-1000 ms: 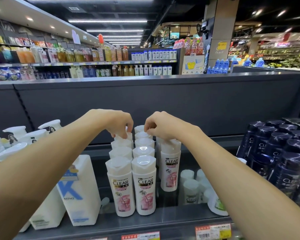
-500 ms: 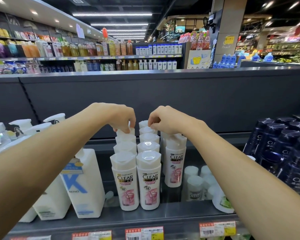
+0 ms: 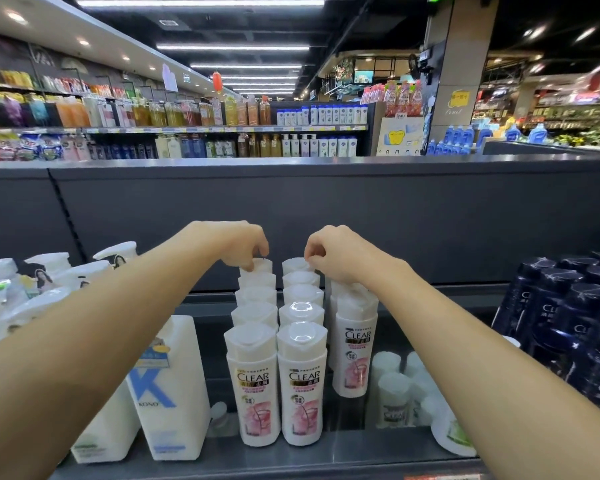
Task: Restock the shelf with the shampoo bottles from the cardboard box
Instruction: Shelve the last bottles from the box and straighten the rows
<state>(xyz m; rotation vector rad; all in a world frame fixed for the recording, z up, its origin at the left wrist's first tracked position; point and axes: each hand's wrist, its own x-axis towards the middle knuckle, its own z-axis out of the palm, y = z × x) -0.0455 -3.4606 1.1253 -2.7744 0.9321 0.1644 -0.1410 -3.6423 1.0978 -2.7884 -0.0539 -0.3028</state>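
Note:
Two rows of white, pink-labelled CLEAR shampoo bottles (image 3: 257, 386) run front to back on the dark shelf (image 3: 326, 452). A third short row (image 3: 354, 348) stands just to their right. My left hand (image 3: 236, 242) reaches to the back, its fingertips pinched on the cap of the rear bottle (image 3: 262, 265) in the left row. My right hand (image 3: 336, 251) pinches the cap of the rear bottle (image 3: 293, 266) in the right row. The cardboard box is out of view.
A white KONO pack (image 3: 170, 386) and pump bottles (image 3: 49, 271) stand to the left. Dark blue CLEAR bottles (image 3: 568, 323) crowd the right, with small white bottles (image 3: 392, 396) beside the third row. The grey back panel (image 3: 326, 216) rises close behind the rows.
Both hands stay at the rear caps of the two rows. My view has shifted slightly. The bottles have not visibly moved.

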